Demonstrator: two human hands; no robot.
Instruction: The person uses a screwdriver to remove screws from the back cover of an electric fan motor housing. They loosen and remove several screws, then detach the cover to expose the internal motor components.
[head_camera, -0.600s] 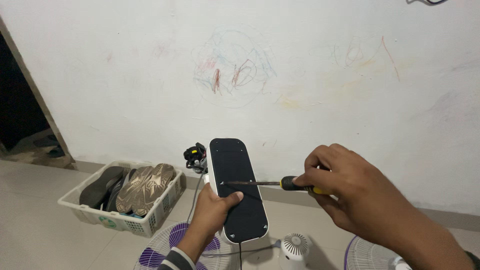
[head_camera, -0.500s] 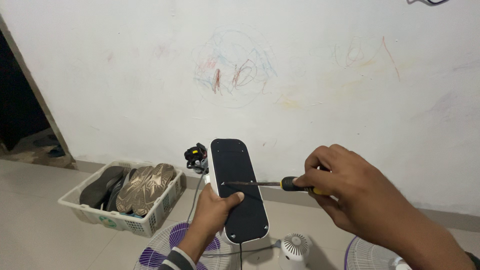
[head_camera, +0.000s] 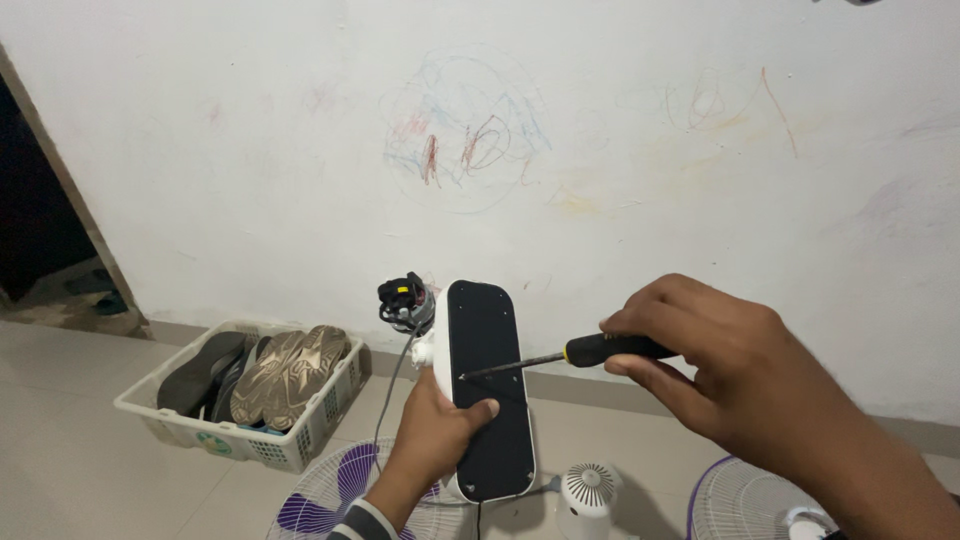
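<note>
My left hand (head_camera: 432, 440) grips a white oblong fan housing with a black flat panel (head_camera: 488, 400), held upright in front of the wall. A small motor with yellow and black wiring (head_camera: 406, 300) sticks out at its upper left. My right hand (head_camera: 720, 365) holds a screwdriver with a black and yellow handle (head_camera: 600, 348). Its metal shaft slants down to the left, and the tip rests on the black panel near its left edge, just above my left thumb.
A white plastic basket (head_camera: 165, 420) full of sandals and shoes stands on the tiled floor at the left. Below lie a fan grille over purple blades (head_camera: 330, 490), a small white round part (head_camera: 588, 490) and another grille (head_camera: 740, 500). A dark doorway (head_camera: 40, 220) opens at far left.
The housing has turned and shifted slightly right, showing more of the motor. The screwdriver now slants down to the left instead of lying level, with my right hand raised a little.
</note>
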